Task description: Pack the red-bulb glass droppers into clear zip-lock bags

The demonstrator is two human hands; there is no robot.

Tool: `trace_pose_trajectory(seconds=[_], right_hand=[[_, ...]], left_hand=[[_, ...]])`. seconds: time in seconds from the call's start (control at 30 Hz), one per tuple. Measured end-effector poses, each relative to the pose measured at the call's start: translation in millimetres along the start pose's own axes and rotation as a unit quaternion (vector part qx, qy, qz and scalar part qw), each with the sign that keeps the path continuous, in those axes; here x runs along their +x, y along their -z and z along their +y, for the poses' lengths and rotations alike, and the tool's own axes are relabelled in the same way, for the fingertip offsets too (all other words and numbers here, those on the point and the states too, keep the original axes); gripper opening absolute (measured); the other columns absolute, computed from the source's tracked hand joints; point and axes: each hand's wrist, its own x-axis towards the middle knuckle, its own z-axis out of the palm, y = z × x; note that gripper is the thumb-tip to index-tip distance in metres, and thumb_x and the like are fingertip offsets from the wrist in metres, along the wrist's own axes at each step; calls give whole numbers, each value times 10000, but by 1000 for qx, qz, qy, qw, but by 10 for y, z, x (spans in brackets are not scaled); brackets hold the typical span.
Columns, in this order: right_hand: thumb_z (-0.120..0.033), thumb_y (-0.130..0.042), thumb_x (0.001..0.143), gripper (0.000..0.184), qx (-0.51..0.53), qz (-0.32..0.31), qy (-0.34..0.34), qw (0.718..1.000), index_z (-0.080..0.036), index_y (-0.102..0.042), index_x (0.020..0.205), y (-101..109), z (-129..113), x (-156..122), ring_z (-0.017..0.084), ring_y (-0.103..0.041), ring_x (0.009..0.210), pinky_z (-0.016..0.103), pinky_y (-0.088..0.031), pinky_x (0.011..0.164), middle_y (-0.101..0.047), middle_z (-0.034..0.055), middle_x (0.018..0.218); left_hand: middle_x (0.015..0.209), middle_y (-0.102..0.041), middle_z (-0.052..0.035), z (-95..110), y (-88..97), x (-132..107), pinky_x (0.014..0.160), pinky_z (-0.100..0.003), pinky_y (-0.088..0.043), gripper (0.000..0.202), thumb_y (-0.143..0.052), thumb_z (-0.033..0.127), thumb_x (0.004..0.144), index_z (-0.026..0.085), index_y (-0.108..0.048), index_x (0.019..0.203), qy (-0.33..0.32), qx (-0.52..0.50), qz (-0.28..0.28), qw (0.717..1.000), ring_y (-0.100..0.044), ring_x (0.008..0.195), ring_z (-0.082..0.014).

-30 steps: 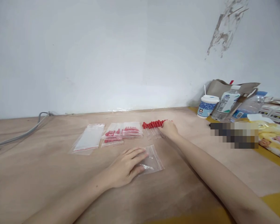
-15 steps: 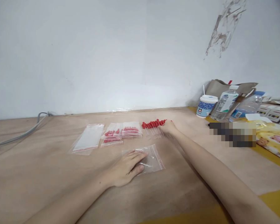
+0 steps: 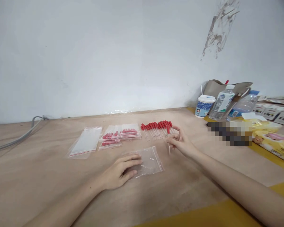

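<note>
My right hand (image 3: 182, 143) pinches a glass dropper with a red rubber bulb (image 3: 168, 130), its thin clear tube pointing down. Just behind it lies a row of similar red-bulbed droppers (image 3: 153, 126), side by side on the table. My left hand (image 3: 121, 171) rests with outstretched fingers on the left part of a clear zip bag (image 3: 150, 160), which lies flat with its zip edge to the right. Beyond my left hand are zip bags with red-bulbed droppers inside (image 3: 130, 134). To their left is a stack of flat zip bags (image 3: 86, 142).
On the right stand a lidded cup with a straw (image 3: 204, 107), a water bottle (image 3: 223, 102) and a second, blue-capped bottle (image 3: 245, 104). Small boxes (image 3: 269, 112) and a yellow packet (image 3: 274, 142) lie farther right. A grey cable (image 3: 16, 138) runs along the left.
My right hand has come away from the row toward me, now with one dropper in its fingers. The left hand has slid slightly left on the bag. The view has shifted a little.
</note>
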Motion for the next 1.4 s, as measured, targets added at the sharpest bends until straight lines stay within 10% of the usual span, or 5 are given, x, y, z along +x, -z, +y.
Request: trace_pose_trajectory(seconds=[0.23, 0.77, 1.1, 1.4], right_hand=[[-213, -625, 611, 957, 41, -4, 8, 999, -312, 26, 1305, -86, 97, -114, 86, -541, 464, 246, -471, 448, -483, -63, 752], [-383, -569, 692, 380, 44, -87, -25, 995, -203, -461, 1009, -43, 181, -141, 112, -569, 652, 311, -481, 674, -536, 6, 798], [-302, -495, 678, 347, -2, 30, -3, 1000, -185, -506, 1004, 237, 5, -99, 97, -481, 542, 253, -401, 549, -488, -30, 669], [-318, -512, 704, 322, 7, -17, -35, 999, -201, -458, 999, 92, 118, -122, 89, -507, 544, 254, -427, 569, -529, -17, 729]], left_hand=[[1282, -480, -34, -12, -16, 8, 992, -421, -340, 412, -455, 286, 885, 270, -400, 1293, 16, -5, -3, 1000, -422, 1179, -216], [1297, -465, -34, -35, -33, -13, 993, -423, -334, 428, -450, 334, 884, 274, -380, 1303, 35, 2, -2, 999, -410, 1193, -226], [1303, -459, -25, -20, -18, -9, 995, -434, -334, 429, -446, 331, 888, 285, -372, 1307, 39, 3, -7, 999, -401, 1200, -230], [1310, -451, -27, -28, -26, -11, 998, -419, -336, 427, -446, 330, 890, 276, -369, 1307, 37, 18, -5, 999, -396, 1206, -218]])
